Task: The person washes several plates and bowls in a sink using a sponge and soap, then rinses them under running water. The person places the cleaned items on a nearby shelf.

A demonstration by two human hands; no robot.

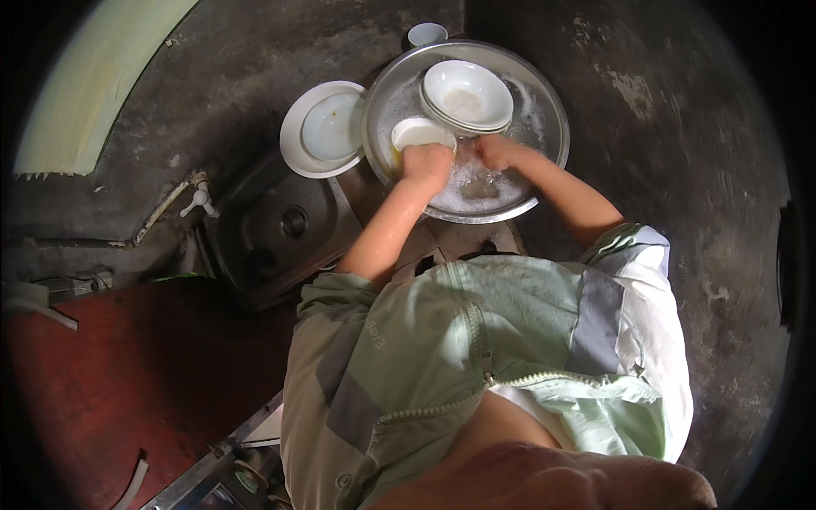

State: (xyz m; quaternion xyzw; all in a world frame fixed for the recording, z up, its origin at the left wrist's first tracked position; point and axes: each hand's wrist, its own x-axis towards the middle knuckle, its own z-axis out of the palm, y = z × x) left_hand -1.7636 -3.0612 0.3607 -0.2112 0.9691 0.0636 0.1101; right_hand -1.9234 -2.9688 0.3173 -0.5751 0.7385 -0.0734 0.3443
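A wide metal basin (559, 137) of sudsy water stands before me. In its left part my left hand (427, 167) grips the near rim of a white bowl (417, 132), fingers partly hidden inside it. My right hand (499, 152) dips its fingers into the suds just right of that bowl; whether they hold anything is hidden. Touching or close behind the hands, a stack of white bowls (468, 92) sits in the basin, the top one holding a little cloudy liquid. Yellowish residue shows beside the gripped bowl.
Left of the basin a large white bowl (292, 137) holds a smaller pale dish (331, 127). Behind the basin stands a white cup or bowl (427, 33). A metal sink (274, 223) and a white-handled tap (201, 200) are at left, beside a red surface (115, 357). Dark walls enclose the corner.
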